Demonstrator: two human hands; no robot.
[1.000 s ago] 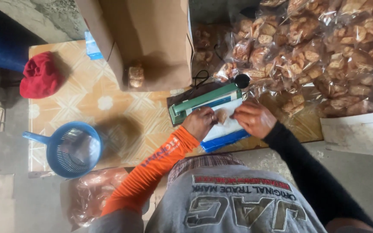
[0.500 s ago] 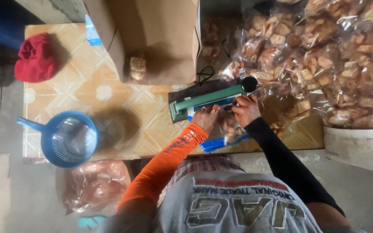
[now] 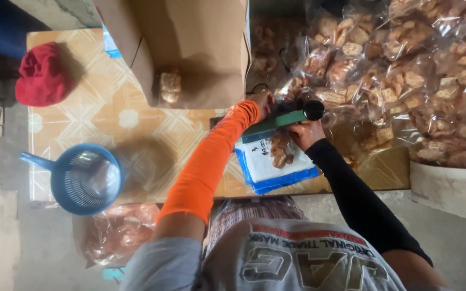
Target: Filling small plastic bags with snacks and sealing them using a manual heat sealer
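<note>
A green heat sealer (image 3: 276, 122) with a black knob (image 3: 314, 110) lies on the patterned table (image 3: 109, 129). A clear snack bag with a blue and white label (image 3: 271, 161) sticks out from under its arm towards me. My right hand (image 3: 304, 132), in a black sleeve, grips the sealer arm just below the knob. My left hand (image 3: 263, 102), in an orange sleeve, reaches over the far side of the sealer; its fingers are hidden, so what they touch is unclear.
A cardboard box (image 3: 190, 48) stands behind the sealer. Several filled snack bags (image 3: 405, 81) are heaped at the right. A blue strainer scoop (image 3: 84, 180) and a red cloth (image 3: 41, 75) lie at the left. A big bag of snacks (image 3: 120, 231) sits below the table edge.
Both hands were at the bag's mouth by the sealer. Now the right hand is on the sealer arm, which is down on the bag, and the left hand has reached farther over it.
</note>
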